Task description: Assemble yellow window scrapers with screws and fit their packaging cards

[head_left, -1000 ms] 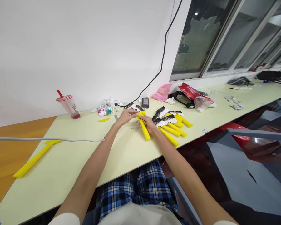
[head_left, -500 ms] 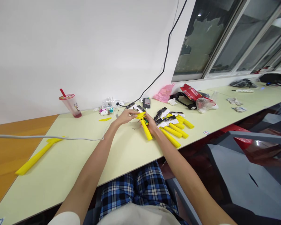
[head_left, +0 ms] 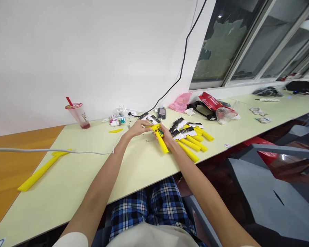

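Over the table, both my hands meet at a yellow T-shaped plastic tool (head_left: 161, 141), its wide head up and its tube-like handle slanting down toward me. My left hand (head_left: 139, 128) pinches the left end of that head. Curled around the right side of the tool is my right hand (head_left: 166, 134), with a small dark green object (head_left: 161, 132) in its palm; fingers and tool hide most of it. Just behind the head lies a black-and-white card (head_left: 149, 118). Beside my right hand rest several yellow handles (head_left: 193, 142) with black-and-white cards (head_left: 179, 124) on their heads.
A longer yellow piece (head_left: 41, 173) lies at the left, near a cup with a red straw (head_left: 78, 116). Toward the wall are a yellow flat piece (head_left: 115, 130), a phone-like device (head_left: 161, 113), cables, a pink bag (head_left: 180, 102) and a red package (head_left: 209, 101). Grey chairs (head_left: 273, 192) stand right.
The yellow tool and my hands have shifted very slightly; its head has tilted a little. My grip looks the same, and the things on the table stay put.
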`<state>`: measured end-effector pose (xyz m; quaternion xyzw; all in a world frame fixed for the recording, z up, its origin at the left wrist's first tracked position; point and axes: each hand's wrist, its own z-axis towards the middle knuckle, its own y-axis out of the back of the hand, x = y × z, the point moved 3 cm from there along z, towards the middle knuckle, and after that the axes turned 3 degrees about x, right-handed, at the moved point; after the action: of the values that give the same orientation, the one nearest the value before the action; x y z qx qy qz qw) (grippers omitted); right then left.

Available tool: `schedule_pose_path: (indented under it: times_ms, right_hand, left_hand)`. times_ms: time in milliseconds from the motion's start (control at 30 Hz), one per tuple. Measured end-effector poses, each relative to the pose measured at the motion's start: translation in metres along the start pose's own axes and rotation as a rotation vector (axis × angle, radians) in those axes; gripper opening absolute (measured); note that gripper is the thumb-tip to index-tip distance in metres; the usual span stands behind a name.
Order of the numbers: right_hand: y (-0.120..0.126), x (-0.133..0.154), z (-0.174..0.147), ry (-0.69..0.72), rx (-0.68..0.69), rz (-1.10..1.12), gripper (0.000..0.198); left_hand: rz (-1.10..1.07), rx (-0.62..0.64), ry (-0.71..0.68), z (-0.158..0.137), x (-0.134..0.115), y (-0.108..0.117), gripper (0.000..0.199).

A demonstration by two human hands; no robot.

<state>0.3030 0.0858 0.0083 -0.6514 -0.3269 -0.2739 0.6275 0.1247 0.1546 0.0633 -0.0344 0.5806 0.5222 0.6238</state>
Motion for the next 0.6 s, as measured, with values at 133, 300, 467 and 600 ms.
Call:
schedule_pose_path:
  times_ms: [133, 300, 467, 600]
  right_hand:
    - [-0.0004, -0.0008, -0.0016, 0.019, 0.046, -0.066, 0.03]
    - [0.0012, -0.0021, -0.0015, 0.06, 0.082, -0.159, 0.028]
    - [0.0038, -0.0036, 0.0005, 0.072, 0.074, -0.174, 0.027]
    - [0.0057, -0.0053, 0.0026, 0.075, 0.068, -0.195, 0.025]
  left_hand:
    - [-0.009, -0.01, 0.018, 0.0007, 0.0015, 0.0004, 0.058]
    - [-0.009, -0.006, 0.024, 0.0008, 0.0028, 0.0011, 0.059]
    - [-0.03, -0.038, 0.005, 0.0025, 0.0045, -0.0001, 0.055]
    - [-0.037, -0.062, 0.02, 0.0049, 0.0068, -0.0015, 0.055]
